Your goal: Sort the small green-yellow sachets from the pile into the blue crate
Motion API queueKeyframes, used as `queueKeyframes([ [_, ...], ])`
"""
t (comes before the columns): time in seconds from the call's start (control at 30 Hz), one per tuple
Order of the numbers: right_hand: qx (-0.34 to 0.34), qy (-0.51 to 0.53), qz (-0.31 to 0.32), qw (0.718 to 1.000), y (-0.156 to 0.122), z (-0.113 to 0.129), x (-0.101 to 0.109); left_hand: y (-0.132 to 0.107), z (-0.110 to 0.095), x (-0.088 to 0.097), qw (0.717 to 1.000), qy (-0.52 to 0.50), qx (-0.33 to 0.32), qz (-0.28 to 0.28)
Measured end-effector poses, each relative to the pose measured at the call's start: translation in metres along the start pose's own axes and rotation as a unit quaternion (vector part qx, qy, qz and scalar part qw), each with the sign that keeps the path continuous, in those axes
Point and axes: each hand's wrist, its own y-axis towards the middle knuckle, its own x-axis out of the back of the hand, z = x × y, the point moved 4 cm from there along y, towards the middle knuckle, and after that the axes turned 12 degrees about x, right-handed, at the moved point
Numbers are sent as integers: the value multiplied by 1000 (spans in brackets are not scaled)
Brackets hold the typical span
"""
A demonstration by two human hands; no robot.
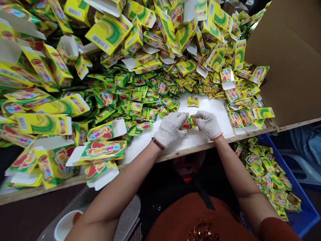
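Observation:
My left hand (pixel 172 130), in a white knit glove, is closed around a small yellow-green candy box (pixel 187 123) printed with watermelon, just above the white tabletop. My right hand (pixel 207 124), gloved too, has its fingers pinched at the right end of this box. Whether they grip a flap or a small packet there is hidden. Just beyond the hands, a single yellow candy packet (pixel 193 101) lies flat on the white surface (pixel 208 105). Green candy packets (pixel 140 100) are heaped to the left of my left hand, and yellow packets (pixel 208 87) lie behind.
Open candy boxes (pixel 110 33) are piled across the back and left. Flattened-looking boxes (pixel 242 118) lie to the right, beside a large brown cardboard sheet (pixel 283 67). Below the wooden table edge (pixel 180 153), a blue crate (pixel 304 201) holds filled-looking boxes. A white cup (pixel 65 224) stands lower left.

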Motion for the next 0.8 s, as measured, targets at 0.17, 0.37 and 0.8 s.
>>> queueKeyframes([
  [0.17, 62, -47, -80, 994, -2, 7, 1, 1, -1, -3, 999, -36, -11, -7],
  [0.37, -104, 180, 45, 977, -13, 3, -11, 1, 2, -2, 999, -30, 21, -32],
  [0.8, 71, 52, 129, 988, -3, 10, 0, -12, -4, -3, 939, -336, 74, -1],
])
